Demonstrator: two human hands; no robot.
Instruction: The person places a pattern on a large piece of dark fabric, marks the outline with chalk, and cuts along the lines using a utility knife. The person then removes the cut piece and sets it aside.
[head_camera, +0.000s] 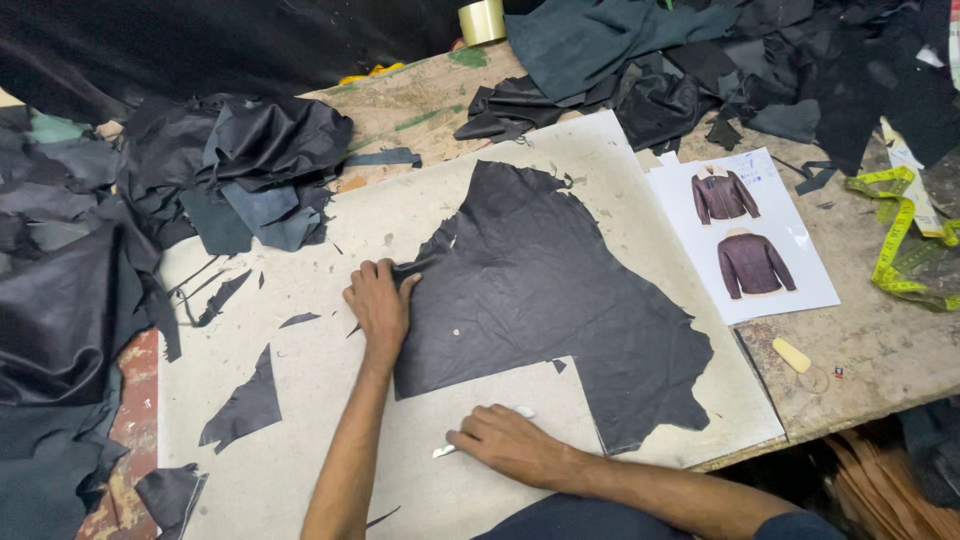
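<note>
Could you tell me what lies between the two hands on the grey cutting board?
In the head view, only bare grey cutting board separates the left hand from the right hand.

The right hand (510, 440) covers most of a small blade (446, 451), so only its tip shows. The roll of tape (482, 20) at the far edge is cut off. The far-right leather heap (800, 70) runs out of view.

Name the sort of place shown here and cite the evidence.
Probably a leather garment workshop: a black leather hide spread on a cutting board, a jacket picture sheet, a yellow tape measure and heaped scraps.
</note>
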